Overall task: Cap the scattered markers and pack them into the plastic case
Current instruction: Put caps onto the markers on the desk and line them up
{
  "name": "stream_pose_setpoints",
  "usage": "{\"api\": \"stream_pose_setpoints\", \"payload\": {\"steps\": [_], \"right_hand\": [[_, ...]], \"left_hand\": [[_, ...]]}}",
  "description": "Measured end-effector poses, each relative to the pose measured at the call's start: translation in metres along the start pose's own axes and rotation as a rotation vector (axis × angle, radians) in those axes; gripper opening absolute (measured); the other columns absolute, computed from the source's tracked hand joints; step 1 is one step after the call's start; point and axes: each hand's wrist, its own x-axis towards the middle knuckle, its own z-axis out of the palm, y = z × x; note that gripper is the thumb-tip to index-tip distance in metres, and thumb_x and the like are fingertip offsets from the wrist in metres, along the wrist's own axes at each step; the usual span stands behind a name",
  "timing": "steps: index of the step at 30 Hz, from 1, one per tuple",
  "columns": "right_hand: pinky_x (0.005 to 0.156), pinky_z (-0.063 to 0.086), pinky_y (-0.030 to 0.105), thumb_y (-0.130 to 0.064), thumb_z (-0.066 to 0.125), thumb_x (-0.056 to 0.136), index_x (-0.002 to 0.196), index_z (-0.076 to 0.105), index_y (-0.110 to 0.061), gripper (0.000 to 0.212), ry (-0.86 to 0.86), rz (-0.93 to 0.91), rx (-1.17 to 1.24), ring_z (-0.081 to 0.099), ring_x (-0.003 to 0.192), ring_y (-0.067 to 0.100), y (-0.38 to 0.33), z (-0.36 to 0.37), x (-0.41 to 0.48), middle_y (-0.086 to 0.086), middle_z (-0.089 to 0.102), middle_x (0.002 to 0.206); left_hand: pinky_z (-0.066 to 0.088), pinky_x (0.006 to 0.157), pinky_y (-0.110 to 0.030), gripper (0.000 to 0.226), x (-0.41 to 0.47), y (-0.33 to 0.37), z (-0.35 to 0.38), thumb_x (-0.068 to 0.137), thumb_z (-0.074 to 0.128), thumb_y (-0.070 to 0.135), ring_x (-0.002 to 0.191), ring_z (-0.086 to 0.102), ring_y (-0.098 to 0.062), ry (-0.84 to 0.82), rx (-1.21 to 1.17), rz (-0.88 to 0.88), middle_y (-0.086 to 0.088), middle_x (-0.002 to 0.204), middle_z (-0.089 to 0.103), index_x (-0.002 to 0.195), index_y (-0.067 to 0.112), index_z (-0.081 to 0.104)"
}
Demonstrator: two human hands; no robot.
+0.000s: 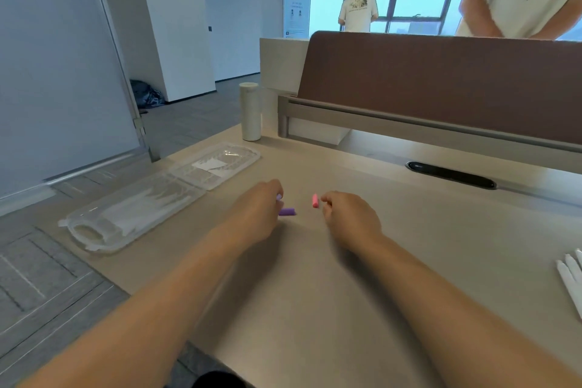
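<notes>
My left hand lies on the beige table with its fingers curled, and a small lilac marker cap shows at its fingertips, pinched there. A darker purple cap lies on the table just right of that hand. My right hand has its fingers curled, and a pink cap stands right at their tips; I cannot tell whether it is pinched. The clear plastic case lies open at the left. Several white marker bodies lie at the right edge.
A white cylindrical bottle stands behind the case. A brown desk divider on a metal rail closes off the back, with a black cable slot in front of it. Two people stand beyond it. The table's left edge drops to the floor.
</notes>
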Motion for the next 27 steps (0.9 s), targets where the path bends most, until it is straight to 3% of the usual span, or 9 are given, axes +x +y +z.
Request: {"api": "stream_pose_setpoints", "payload": {"steps": [5, 9, 14, 19, 24, 27], "right_hand": [[0.079, 0.048, 0.033, -0.022, 0.057, 0.096, 0.102, 0.071, -0.016, 0.016, 0.006, 0.091, 0.031, 0.064, 0.099, 0.031, -0.008, 0.003, 0.028, 0.009, 0.069, 0.104], [0.071, 0.041, 0.029, -0.029, 0.060, 0.096, 0.078, 0.060, -0.014, 0.022, -0.058, 0.154, 0.052, 0.066, 0.095, 0.035, -0.015, 0.010, 0.050, 0.013, 0.066, 0.089], [0.082, 0.045, 0.033, -0.028, 0.059, 0.098, 0.108, 0.068, -0.005, 0.026, -0.121, 0.170, -0.039, 0.063, 0.107, 0.034, -0.025, 0.011, 0.053, 0.015, 0.068, 0.113], [0.087, 0.047, 0.035, -0.003, 0.056, 0.092, 0.114, 0.065, -0.003, 0.024, -0.205, 0.122, -0.189, 0.062, 0.109, 0.034, -0.042, 0.000, 0.043, 0.015, 0.065, 0.117], [0.077, 0.044, 0.032, 0.000, 0.053, 0.092, 0.112, 0.066, -0.002, 0.024, -0.200, 0.030, -0.261, 0.063, 0.107, 0.033, -0.047, -0.006, 0.018, 0.015, 0.066, 0.113], [0.074, 0.040, 0.032, 0.000, 0.050, 0.092, 0.110, 0.065, -0.002, 0.024, -0.213, 0.064, -0.209, 0.063, 0.105, 0.034, -0.042, -0.009, 0.003, 0.015, 0.066, 0.110]], "left_hand": [[0.041, 0.070, -0.034, 0.009, 0.024, -0.004, 0.011, 0.097, 0.054, 0.025, 0.089, 0.054, -0.028, -0.101, 0.075, 0.022, -0.009, 0.101, 0.056, 0.098, 0.017, 0.049], [0.046, 0.082, -0.037, 0.015, 0.036, -0.005, 0.020, 0.097, 0.056, 0.031, 0.096, 0.054, -0.032, -0.190, 0.135, 0.072, -0.011, 0.108, 0.055, 0.106, 0.019, 0.056], [0.044, 0.081, -0.036, 0.014, 0.038, -0.002, 0.024, 0.097, 0.055, 0.028, 0.100, 0.055, -0.034, -0.221, 0.205, 0.108, -0.010, 0.111, 0.051, 0.106, 0.016, 0.056], [0.044, 0.080, -0.037, 0.017, 0.034, 0.002, 0.025, 0.100, 0.050, 0.026, 0.101, 0.056, -0.036, -0.203, 0.256, 0.109, -0.013, 0.113, 0.053, 0.109, 0.012, 0.054], [0.046, 0.077, -0.039, 0.011, 0.019, 0.009, 0.023, 0.100, 0.047, 0.023, 0.096, 0.058, -0.037, -0.176, 0.265, 0.115, -0.017, 0.109, 0.057, 0.093, 0.014, 0.048], [0.047, 0.080, -0.039, 0.011, 0.007, 0.015, 0.020, 0.100, 0.043, 0.019, 0.097, 0.057, -0.035, -0.179, 0.254, 0.087, -0.016, 0.111, 0.057, 0.104, 0.012, 0.050]]}}
